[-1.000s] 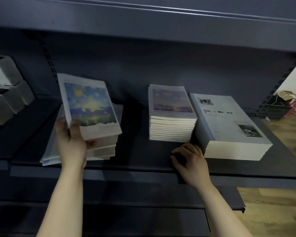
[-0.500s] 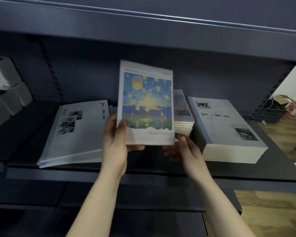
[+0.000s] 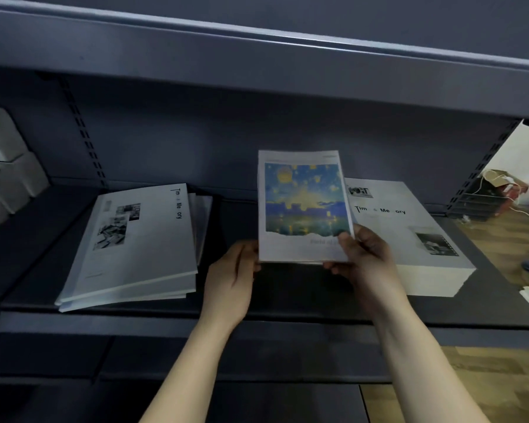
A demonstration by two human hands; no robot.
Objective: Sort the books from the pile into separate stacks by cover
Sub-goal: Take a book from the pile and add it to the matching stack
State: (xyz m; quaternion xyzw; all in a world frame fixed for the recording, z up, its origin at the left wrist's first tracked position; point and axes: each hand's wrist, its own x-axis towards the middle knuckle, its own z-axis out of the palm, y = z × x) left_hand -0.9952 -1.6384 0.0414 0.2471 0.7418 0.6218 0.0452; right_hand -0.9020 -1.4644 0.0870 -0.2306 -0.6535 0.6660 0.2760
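- On the dark shelf (image 3: 287, 303), the sorting looks well along — the grey stack (image 3: 409, 239) at the right is tall and squared up, while the pile (image 3: 135, 245) at the left is down to a few slanted books.
- The lantern book (image 3: 303, 206), with its blue-and-yellow painted cover, is held up just left of the grey stack. Its own stack is hidden behind it, so that stack's height cannot be told.
- The right hand (image 3: 364, 261) is closed on the book's lower right corner, thumb across the front and fingers curled underneath.
- The left hand (image 3: 232, 276) rests half open against the lower left edge, steadying rather than clamping.
- What seems left: setting this book down on its stack, then clearing the pile, whose top cover matches the grey stack.
- Writing — both the top of the pile and the grey stack read "Tim", a faint mark, then "Me ory", probably "Memory" with a pale letter. A dark logo at the grey stack's top left is too blurred to read.
- A faint line of lettering under the painting is partly covered by the thumb and not legible.
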